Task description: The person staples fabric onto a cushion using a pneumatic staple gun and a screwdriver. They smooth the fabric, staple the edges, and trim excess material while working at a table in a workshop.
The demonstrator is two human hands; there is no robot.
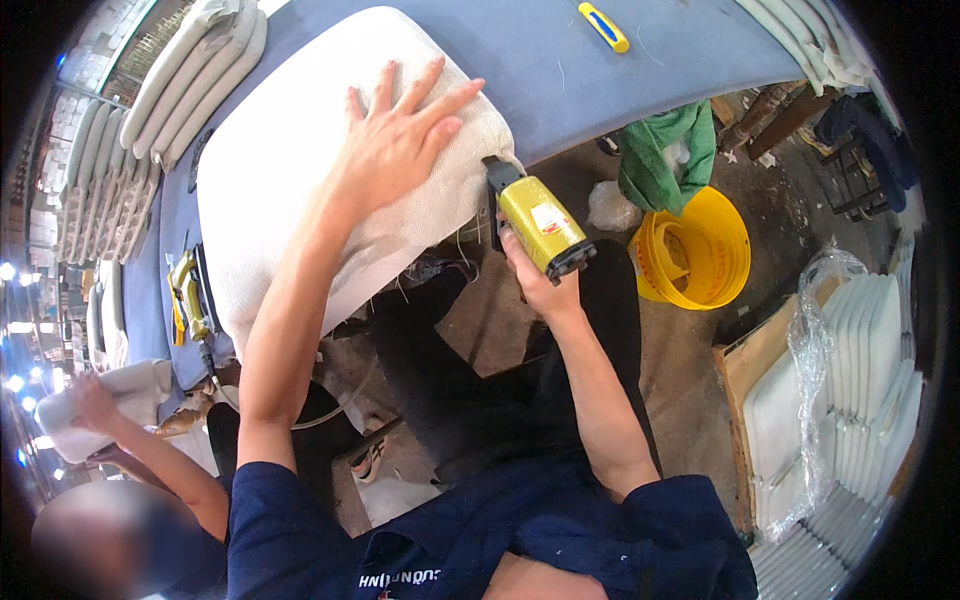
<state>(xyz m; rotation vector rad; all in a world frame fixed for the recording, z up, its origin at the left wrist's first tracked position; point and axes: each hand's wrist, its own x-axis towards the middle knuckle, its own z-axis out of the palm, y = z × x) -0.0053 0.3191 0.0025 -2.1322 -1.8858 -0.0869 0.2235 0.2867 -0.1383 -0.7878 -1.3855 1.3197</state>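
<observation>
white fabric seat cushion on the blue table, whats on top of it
The person's left hand lies flat and spread on the white fabric seat cushion. The yellow staple gun in the right hand meets its edge. The cushion's underside is hidden.

Left arm extends forward and up from lower edge, elbow nearly straight, wrist slightly bent back; left hand [400,135] lies flat, palm down, all five fingers spread wide. Right arm rises from lower right, forearm angled inward; right hand [535,280] closed in fist-like grip, fingers wrapped tight, palm side facing left, wrist straight
</observation>
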